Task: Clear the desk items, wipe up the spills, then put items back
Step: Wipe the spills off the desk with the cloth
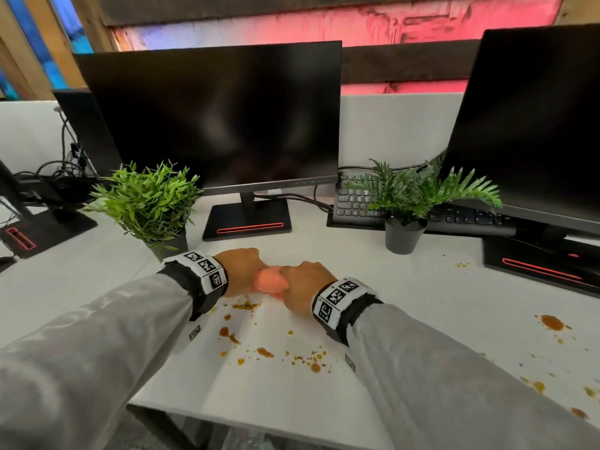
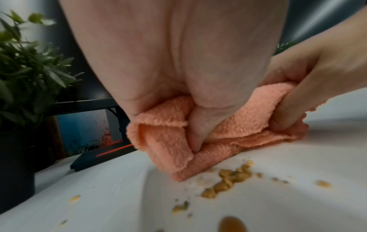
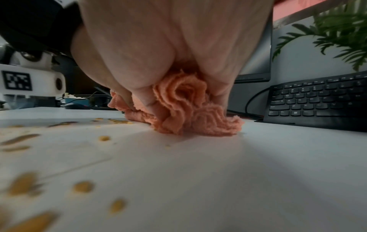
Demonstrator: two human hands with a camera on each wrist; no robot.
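An orange cloth (image 1: 270, 280) lies bunched on the white desk (image 1: 406, 319) in front of the middle monitor. My left hand (image 1: 242, 271) grips its left end, thumb pressed into the folds (image 2: 198, 130). My right hand (image 1: 303, 287) grips its right end, and the cloth (image 3: 184, 108) bulges in ruffles under the palm. Both hands hold the cloth (image 2: 228, 125) down on the desk. Brown-yellow spills and crumbs (image 1: 246, 306) lie just below the cloth, with more (image 1: 305, 358) nearer me and a blot (image 1: 552, 322) at the right.
A potted plant (image 1: 149, 203) stands close to my left wrist, a second one (image 1: 406, 203) to the right. Behind are a monitor (image 1: 220, 125) on its stand (image 1: 248, 222), a keyboard (image 1: 360, 199), a right monitor (image 1: 532, 125), and cables at far left (image 1: 61, 177).
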